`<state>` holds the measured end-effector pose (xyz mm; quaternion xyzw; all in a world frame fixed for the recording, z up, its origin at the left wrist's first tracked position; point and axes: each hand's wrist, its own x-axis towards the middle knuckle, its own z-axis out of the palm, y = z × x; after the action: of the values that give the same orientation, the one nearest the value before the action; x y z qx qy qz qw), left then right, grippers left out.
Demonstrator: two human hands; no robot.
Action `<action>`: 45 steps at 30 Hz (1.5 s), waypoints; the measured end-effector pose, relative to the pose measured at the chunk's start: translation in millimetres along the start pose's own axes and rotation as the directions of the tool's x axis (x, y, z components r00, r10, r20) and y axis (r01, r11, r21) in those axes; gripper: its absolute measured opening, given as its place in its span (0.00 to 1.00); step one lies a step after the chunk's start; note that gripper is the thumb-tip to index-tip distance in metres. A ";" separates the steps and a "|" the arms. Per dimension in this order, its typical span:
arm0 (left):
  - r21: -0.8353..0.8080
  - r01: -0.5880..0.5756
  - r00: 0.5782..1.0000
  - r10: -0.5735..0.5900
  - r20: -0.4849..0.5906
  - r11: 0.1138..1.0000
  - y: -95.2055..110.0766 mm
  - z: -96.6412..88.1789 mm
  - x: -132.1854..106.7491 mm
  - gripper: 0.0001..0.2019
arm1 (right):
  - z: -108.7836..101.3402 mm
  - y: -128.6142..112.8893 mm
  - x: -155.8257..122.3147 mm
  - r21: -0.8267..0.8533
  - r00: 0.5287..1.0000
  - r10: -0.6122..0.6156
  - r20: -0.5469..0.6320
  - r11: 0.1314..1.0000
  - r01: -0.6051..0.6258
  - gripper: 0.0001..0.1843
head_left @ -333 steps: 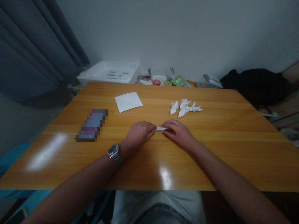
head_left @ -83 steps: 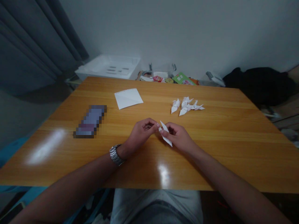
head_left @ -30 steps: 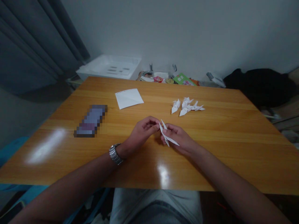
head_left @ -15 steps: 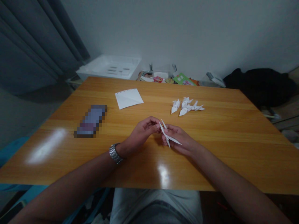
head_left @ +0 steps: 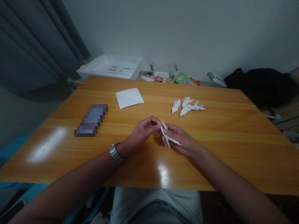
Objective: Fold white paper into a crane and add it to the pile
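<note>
The slim white folded-paper piece with long pointed flaps is between the two hands, over the glossy brown wooden table. The right hand pinches it, thumb on top against curled fingers, apparently so that its points stick out free. The left hand has thumb and fingertips drawn together at the upper tip; whether they grip it or merely steady it is too small to tell. Both forearms angle inward, wrists low. White folded-paper figures lie clustered beyond the right hand, seemingly set aside to leave working room.
</note>
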<state>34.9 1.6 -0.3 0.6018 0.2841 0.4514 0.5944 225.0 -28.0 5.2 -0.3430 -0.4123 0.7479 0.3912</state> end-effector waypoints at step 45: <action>0.704 -0.381 0.913 0.362 0.186 0.599 19.0 -9.1 -3.0 0.03 | 0.6 -2.3 0.6 -0.391 0.958 -0.246 -0.150 0.904 0.171 0.16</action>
<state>21.8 0.7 16.4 0.8382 0.3010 0.4073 0.2025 224.9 -26.8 7.4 -0.4370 -0.5412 0.5717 0.4351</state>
